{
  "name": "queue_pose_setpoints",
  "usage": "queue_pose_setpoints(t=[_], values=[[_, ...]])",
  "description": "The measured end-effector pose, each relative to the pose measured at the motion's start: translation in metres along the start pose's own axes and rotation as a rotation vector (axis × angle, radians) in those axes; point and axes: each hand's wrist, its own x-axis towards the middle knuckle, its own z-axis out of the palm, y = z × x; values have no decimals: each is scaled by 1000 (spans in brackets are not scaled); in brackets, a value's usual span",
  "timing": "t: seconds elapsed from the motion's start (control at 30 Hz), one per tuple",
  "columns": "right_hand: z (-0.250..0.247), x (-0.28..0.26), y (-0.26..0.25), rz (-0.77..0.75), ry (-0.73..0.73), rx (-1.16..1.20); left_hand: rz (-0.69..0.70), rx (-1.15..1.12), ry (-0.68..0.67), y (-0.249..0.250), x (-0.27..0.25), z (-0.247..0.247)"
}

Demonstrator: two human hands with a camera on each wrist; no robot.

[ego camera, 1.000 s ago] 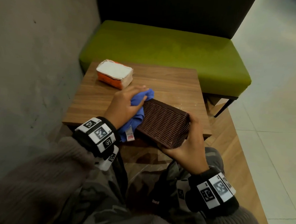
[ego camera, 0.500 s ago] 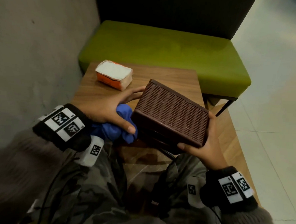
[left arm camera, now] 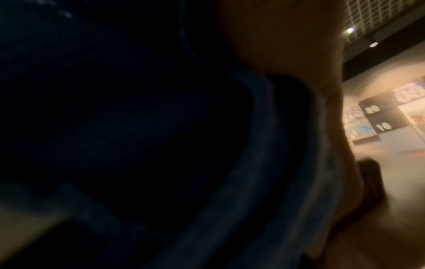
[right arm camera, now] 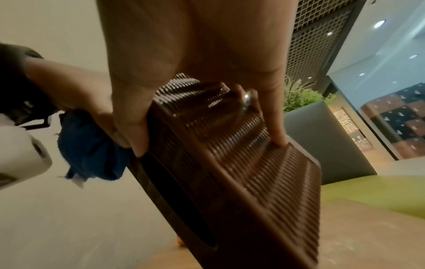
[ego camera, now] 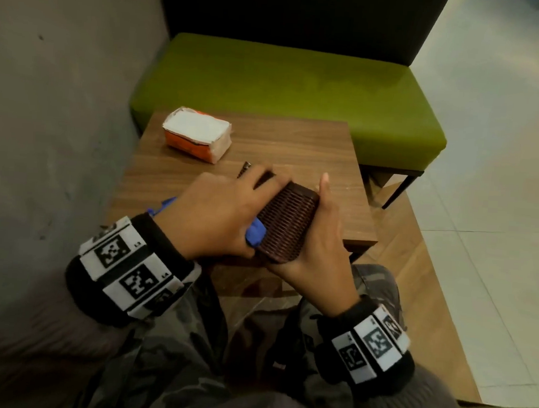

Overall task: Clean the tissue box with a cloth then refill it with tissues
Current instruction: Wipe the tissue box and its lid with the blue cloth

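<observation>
The brown woven tissue box (ego camera: pixel 287 222) stands tilted on its narrow side over the near edge of the wooden table (ego camera: pixel 297 142). My right hand (ego camera: pixel 320 235) grips it from the right; in the right wrist view the fingers (right arm camera: pixel 276 112) and thumb clamp the box (right arm camera: pixel 241 163). My left hand (ego camera: pixel 226 210) holds the bunched blue cloth (ego camera: pixel 255 236) against the box's left face, covering most of the cloth. The cloth (right arm camera: pixel 87 149) shows beside the box's slot. An orange and white tissue pack (ego camera: pixel 196 133) lies at the table's far left. The left wrist view is dark and blurred.
A green bench (ego camera: pixel 285 85) with a dark backrest stands behind the table. A grey wall runs along the left. To the right lie a wooden platform edge and a tiled floor (ego camera: pixel 499 186). My lap sits under the table's near edge.
The box has been turned from lying flat in the air to standing on its narrow side. My left hand with the cloth has moved up and right onto the box's left face.
</observation>
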Motion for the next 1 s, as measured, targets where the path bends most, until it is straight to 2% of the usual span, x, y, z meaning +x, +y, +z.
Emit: queue_pose_setpoints(t=[0.07,0.13,0.2,0.27,0.3,0.37,0.43,0.47,0.53,0.6,0.63,0.7,0.77,0.8,0.9,1.0], values=[[3,0,3,33,47,29,29,-132,-16,-6,0,4],[1,-4,11,43,106,67,0,-544,41,-21,-2,3],[-3,-6,18,41,130,88,-133,-893,316,-35,-2,6],[-5,-7,18,17,102,81,-366,-1062,661,-38,3,10],[-3,-7,17,9,91,81,-477,-1154,782,-33,6,10],[2,-7,12,11,95,107,-636,-1392,879,-17,14,10],[6,-6,7,18,105,128,-673,-1481,849,1,18,12],[7,-6,7,16,113,121,-631,-1394,826,9,18,15],[4,-7,7,9,134,88,-438,-1067,767,18,12,22],[2,-8,8,-2,143,46,-129,-759,664,15,4,33],[1,-8,10,-7,153,20,-2,-678,587,10,0,38],[-1,-10,15,-13,175,-14,103,-699,387,0,-12,46],[-1,-12,19,-38,174,-14,107,-819,244,-12,-24,51],[-1,-13,20,-45,167,-17,88,-876,222,-17,-28,52],[0,-14,17,-59,145,-31,-38,-1049,276,-32,-25,72],[5,-12,13,-97,111,-63,-322,-1137,379,-30,-14,76]])
